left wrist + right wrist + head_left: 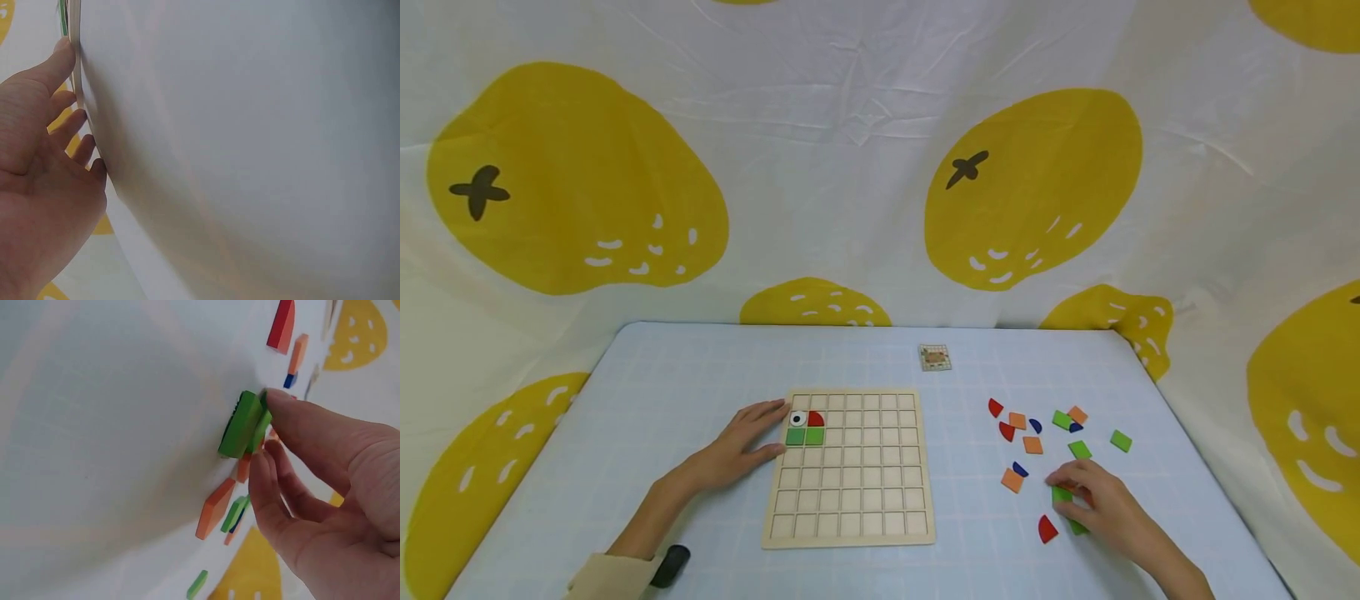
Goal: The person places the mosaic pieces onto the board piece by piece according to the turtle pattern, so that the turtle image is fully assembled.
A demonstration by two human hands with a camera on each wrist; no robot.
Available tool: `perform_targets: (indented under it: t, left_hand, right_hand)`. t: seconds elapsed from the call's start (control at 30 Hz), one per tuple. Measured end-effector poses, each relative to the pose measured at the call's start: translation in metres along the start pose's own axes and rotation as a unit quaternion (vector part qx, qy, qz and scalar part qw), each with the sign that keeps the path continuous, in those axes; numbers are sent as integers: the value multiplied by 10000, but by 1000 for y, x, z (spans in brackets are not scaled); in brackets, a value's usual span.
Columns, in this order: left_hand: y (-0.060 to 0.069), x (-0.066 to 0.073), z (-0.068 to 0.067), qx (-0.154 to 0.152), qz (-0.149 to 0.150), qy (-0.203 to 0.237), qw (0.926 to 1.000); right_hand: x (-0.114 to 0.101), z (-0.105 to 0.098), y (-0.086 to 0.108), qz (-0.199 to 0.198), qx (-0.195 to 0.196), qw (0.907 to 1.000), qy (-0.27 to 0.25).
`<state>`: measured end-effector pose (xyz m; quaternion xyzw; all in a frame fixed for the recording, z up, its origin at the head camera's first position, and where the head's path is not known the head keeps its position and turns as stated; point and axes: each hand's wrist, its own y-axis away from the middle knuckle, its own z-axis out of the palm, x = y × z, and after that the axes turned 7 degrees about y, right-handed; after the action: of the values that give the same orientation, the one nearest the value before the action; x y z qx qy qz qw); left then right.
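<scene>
Pale-blue tabletop carries a gridded wooden board, apparently steadied by the relaxed left hand touching its edge; rightward, the right hand's grip pinches a flat green tile among scattered coloured pieces.

The pale, faintly checked table carries a wooden grid board, a small picture card, and scattered red, orange, green and blue pieces.

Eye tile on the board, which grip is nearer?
Left. The left grip touches the board beside the eye tile; the right grip is farther off, at loose green tiles.
</scene>
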<state>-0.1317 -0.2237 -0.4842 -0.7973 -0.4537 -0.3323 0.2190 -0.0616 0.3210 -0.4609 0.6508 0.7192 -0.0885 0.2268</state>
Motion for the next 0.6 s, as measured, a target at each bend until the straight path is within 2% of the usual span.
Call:
perform_targets:
  t: [0.23,0.6]
  left_hand:
    - [0,-1,1,7,-99,5,10000]
    - [0,-3,2,27,-55,-32,10000]
  right_hand:
    - [0,3,-1,85,71,9999,9]
    - [5,3,-2,97,357,9988,322]
